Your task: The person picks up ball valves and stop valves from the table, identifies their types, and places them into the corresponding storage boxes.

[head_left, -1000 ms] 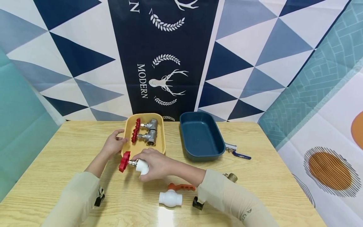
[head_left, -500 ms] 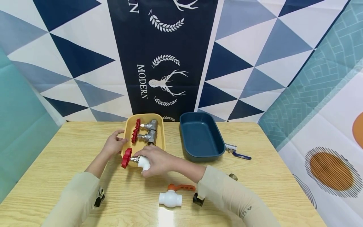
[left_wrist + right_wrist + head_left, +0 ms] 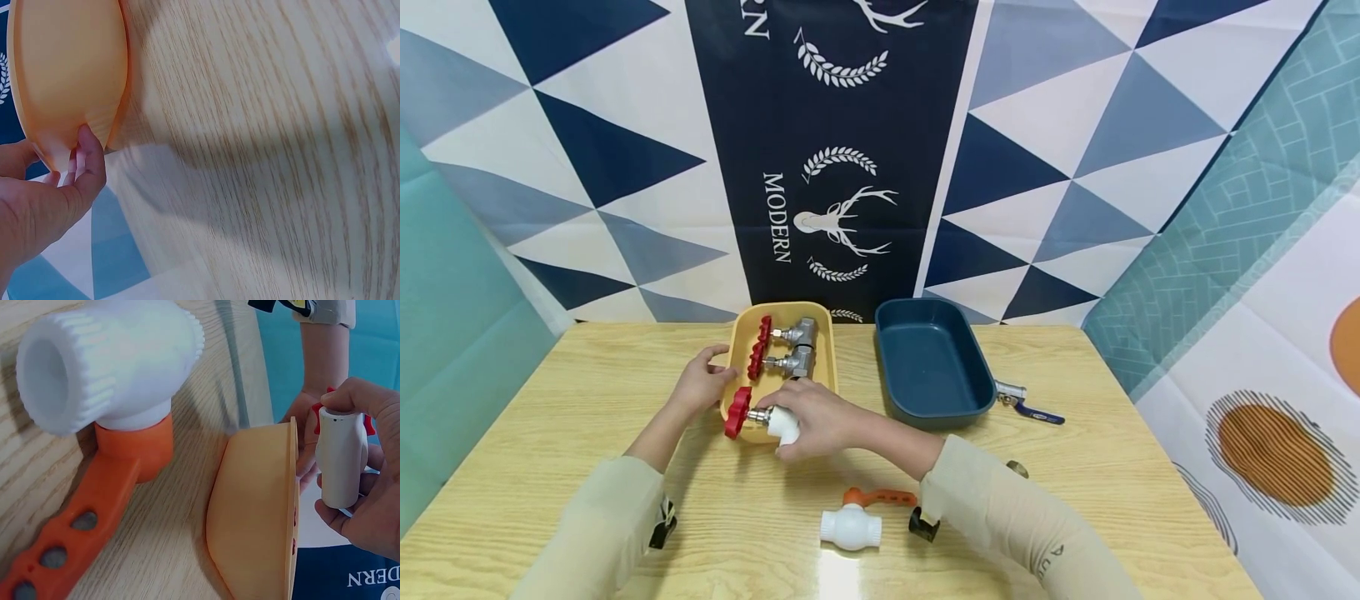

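Note:
My right hand (image 3: pixel 822 421) grips the white body of a valve (image 3: pixel 784 425) with a red handwheel. The valve overlaps the front edge of a yellow tray (image 3: pixel 826 360) in the head view, its wheel pointing left. From the right wrist, the white body (image 3: pixel 340 461) stands between thumb and fingers, above the level of the tray's side (image 3: pixel 253 506). At the tray's left side my left hand (image 3: pixel 698 385) pinches the rim, as the left wrist view also shows (image 3: pixel 59 194). Inside the tray lie two metal valves (image 3: pixel 800 361) with red handwheels, side by side.
A dark blue tray (image 3: pixel 934 358) with nothing in it stands to the right. Beside it lies a metal valve with a blue lever (image 3: pixel 1037 412). Nearer me are a white ball valve (image 3: pixel 851 527) with an orange lever and a brass piece (image 3: pixel 1017 468), partly behind my right sleeve.
My right hand has carried the white valve slightly away from me and to the right, from in front of the yellow tray to over its front edge. My left hand stays at the rim.

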